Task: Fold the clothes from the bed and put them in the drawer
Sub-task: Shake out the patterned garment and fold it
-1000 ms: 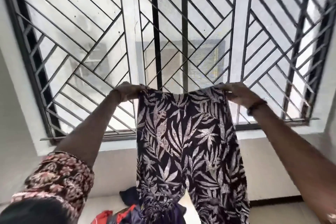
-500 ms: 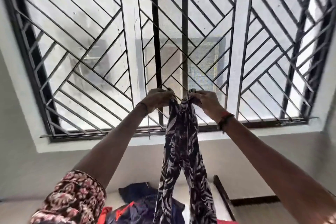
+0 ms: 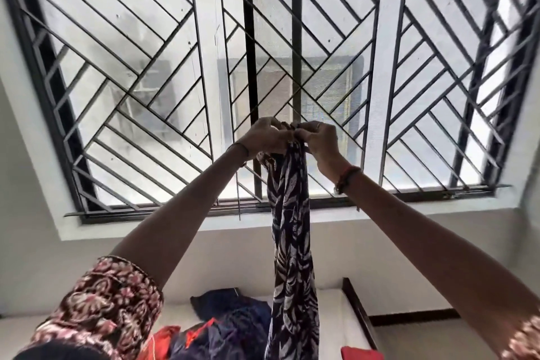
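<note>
Both arms up, left hand (image 3: 264, 134) and right hand (image 3: 317, 137) touching, fingers pinching the leaf-print pants (image 3: 289, 213). The pants' bottom end is cut off by the frame.

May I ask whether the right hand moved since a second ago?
Yes: gripping the leaf-print trousers, the right hand moved left from the white window post to the black bars.

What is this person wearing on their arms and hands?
The left sleeve and right sleeve share a dark brown print with pink flowers; forearms are bare. A thin dark band circles the left wrist, a red-orange bracelet the right wrist, and the right hand wears a ring.
</note>
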Demonstrator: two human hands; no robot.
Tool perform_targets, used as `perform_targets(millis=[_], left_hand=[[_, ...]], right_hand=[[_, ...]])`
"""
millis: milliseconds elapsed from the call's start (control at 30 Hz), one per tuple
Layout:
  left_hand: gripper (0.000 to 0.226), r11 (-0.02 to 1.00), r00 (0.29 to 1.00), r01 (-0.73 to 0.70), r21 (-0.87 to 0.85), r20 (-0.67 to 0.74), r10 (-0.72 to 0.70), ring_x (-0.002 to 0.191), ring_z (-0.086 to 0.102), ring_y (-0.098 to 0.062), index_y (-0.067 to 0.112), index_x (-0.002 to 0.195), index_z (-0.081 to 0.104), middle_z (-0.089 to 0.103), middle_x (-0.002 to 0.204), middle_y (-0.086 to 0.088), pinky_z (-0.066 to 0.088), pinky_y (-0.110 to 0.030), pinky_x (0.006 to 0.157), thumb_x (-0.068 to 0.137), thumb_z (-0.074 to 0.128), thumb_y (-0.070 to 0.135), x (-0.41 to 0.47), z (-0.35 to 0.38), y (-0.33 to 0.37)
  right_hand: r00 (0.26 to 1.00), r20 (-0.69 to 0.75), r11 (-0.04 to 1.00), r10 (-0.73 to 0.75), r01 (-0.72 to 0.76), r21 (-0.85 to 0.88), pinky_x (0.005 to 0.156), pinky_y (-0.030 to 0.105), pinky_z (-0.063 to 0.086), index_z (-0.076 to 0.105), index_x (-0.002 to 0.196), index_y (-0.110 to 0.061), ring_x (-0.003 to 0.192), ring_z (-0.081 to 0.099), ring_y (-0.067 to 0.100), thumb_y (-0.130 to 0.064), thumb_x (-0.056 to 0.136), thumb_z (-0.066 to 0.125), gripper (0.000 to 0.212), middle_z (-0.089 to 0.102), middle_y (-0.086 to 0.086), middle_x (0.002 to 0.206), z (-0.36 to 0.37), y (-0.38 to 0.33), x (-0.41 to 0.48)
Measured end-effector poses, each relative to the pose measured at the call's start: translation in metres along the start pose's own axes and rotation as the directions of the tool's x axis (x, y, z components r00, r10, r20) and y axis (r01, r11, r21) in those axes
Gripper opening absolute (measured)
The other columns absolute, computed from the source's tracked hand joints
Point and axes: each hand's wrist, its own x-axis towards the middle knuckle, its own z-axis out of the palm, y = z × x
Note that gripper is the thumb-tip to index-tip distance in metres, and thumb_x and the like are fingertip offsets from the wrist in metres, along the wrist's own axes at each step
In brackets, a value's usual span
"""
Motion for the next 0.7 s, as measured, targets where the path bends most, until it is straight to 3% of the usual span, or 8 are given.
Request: perform_targets(millis=[67,133,267,333,400,567,633,700], left_hand=[[0.018,0.988,0.989,-0.032,0.153,-0.137,0.054,0.04,0.057,-0.002,0.006,0.083,0.051,0.055,0.067,-0.006,0.05,-0.017,0.041,0.085,0.068,0.011,0.005,0.003,0.001],[0.022,0.981,0.987,-0.04,0.189,-0.148,0.069,0.046,0.06,-0.01,0.011,0.076,0.05,0.057,0.069,-0.009,0.057,-0.026,0.049,0.083,0.07,0.012,0.009,0.003,0.002],[0.015,0.997,0.995,-0.065,0.042,0.082,0.061,0.051,0.063,-0.006,0.003,0.077,0.053,0.058,0.073,-0.009,0.057,-0.019,0.059,0.091,0.055,-0.004,0.009,0.0,0.007],[0.016,0.994,0.983,-0.107,-0.01,0.148,0.107,0.06,0.067,-0.006,0.001,0.083,0.056,0.061,0.08,-0.008,0.057,-0.018,0.066,0.09,0.051,-0.012,0.01,-0.004,0.006],[0.013,0.984,0.976,-0.18,-0.004,0.123,0.179,0.065,0.067,-0.007,0.003,0.085,0.056,0.061,0.083,-0.008,0.058,-0.022,0.07,0.087,0.058,-0.009,0.012,-0.006,0.002],[0.025,0.967,0.967,-0.256,-0.005,-0.003,0.256,0.066,0.065,-0.015,0.011,0.092,0.05,0.059,0.083,-0.011,0.057,-0.032,0.067,0.08,0.072,0.005,0.023,-0.002,0.003],[0.036,0.928,0.944,-0.322,0.187,-0.011,0.329,0.088,0.06,-0.021,0.011,0.11,0.053,0.058,0.095,-0.01,0.051,-0.03,0.08,0.081,0.074,0.016,0.03,-0.004,0.006],[0.037,0.836,0.913,-0.388,0.387,0.041,0.405,0.107,0.052,-0.016,0.009,0.121,0.059,0.055,0.111,-0.006,0.041,-0.018,0.091,0.087,0.067,0.022,0.036,-0.004,0.009]], right_hand=[[1.0,-0.005,1.0,-0.02,0.02,0.016,0.079,0.053,0.055,0.063,0.063,-0.021,0.077,0.065,0.026,-0.007,0.075,0.073,0.021,0.067,0.009,0.074,0.003,-0.006,-0.003],[0.998,-0.032,0.998,-0.045,0.046,0.038,0.079,0.053,0.055,0.066,0.067,-0.018,0.078,0.067,0.029,-0.007,0.075,0.073,0.015,0.069,0.013,0.077,0.005,-0.011,-0.001],[0.998,-0.02,0.998,-0.052,0.053,0.04,0.079,0.052,0.056,0.069,0.07,-0.016,0.079,0.068,0.031,-0.009,0.073,0.075,0.01,0.07,0.018,0.082,-0.002,-0.013,0.006],[0.999,0.016,0.995,-0.039,0.037,0.095,0.073,0.043,0.058,0.069,0.078,-0.007,0.069,0.065,0.025,-0.005,0.076,0.073,0.005,0.069,0.018,0.08,-0.009,-0.02,0.004],[0.997,0.068,0.986,-0.028,0.016,0.167,0.061,0.03,0.055,0.065,0.075,-0.007,0.058,0.06,0.015,-0.001,0.079,0.07,0.009,0.065,0.01,0.071,-0.014,-0.027,0.0],[0.982,0.19,0.958,-0.018,-0.037,0.284,0.052,0.02,0.052,0.065,0.076,-0.009,0.055,0.059,0.011,0.001,0.085,0.062,0.014,0.063,0.003,0.065,-0.023,-0.036,-0.005],[0.972,0.235,0.938,0.007,-0.087,0.335,0.053,0.019,0.05,0.064,0.081,-0.009,0.061,0.06,0.013,0.001,0.087,0.059,0.013,0.064,0.005,0.072,-0.029,-0.038,-0.003],[0.964,0.265,0.906,0.008,-0.119,0.406,0.054,0.02,0.05,0.065,0.084,-0.009,0.063,0.062,0.014,0.001,0.086,0.059,0.012,0.067,0.004,0.072,-0.033,-0.037,-0.002]])
